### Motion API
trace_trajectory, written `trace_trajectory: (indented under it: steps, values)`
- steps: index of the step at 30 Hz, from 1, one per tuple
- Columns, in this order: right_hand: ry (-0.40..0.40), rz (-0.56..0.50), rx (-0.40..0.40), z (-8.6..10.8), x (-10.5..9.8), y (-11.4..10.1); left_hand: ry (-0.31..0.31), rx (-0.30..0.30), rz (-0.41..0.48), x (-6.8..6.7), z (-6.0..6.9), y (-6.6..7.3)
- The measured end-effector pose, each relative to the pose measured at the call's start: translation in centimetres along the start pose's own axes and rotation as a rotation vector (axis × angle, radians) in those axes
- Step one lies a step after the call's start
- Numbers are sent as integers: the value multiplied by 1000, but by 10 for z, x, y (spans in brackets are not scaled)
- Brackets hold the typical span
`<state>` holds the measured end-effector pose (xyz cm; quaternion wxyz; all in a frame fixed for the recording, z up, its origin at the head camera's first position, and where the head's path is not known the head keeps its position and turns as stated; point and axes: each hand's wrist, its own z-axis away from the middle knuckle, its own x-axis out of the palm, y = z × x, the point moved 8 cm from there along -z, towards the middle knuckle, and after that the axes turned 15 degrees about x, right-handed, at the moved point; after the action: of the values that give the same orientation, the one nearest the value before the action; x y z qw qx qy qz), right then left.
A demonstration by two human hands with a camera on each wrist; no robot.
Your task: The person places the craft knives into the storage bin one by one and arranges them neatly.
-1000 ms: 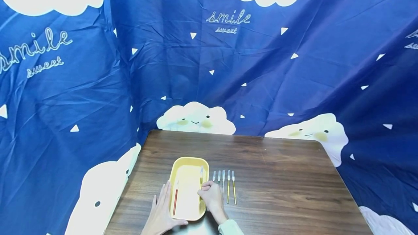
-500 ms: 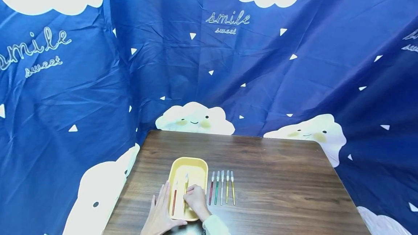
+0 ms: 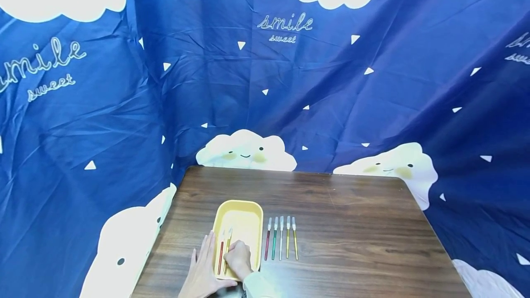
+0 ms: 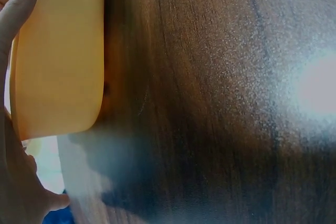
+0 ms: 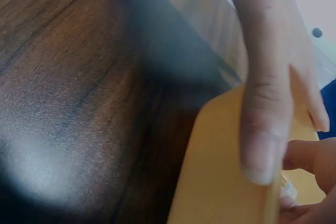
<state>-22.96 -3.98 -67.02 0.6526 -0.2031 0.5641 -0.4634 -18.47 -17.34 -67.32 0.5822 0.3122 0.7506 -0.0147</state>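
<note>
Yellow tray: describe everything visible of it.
The yellow tray is a shallow rounded rectangle with raised walls, smooth and plastic-looking. It sits upright on the wood-grained table, long sides running away from the person, a red tool and a gold tool inside. The left grip touches its left wall and near edge; whether the right grip touches it is unclear.

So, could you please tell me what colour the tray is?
The tray is yellow, clearest in the head view.

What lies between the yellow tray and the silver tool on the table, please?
The head view shows a red tool and a green tool there.
</note>
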Motion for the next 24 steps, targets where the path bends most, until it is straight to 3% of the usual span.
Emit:
trace_trajectory:
  steps: [11, 19, 24]
  values:
    - [58, 66, -97, 9, 3, 2, 7, -23, 18, 2, -1, 2]
    - [39, 77, -75, 10, 8, 5, 31, 6, 10, 3, -1, 2]
    - [48, 71, -79, 10, 9, 6, 0, -19, 35, 5, -1, 0]
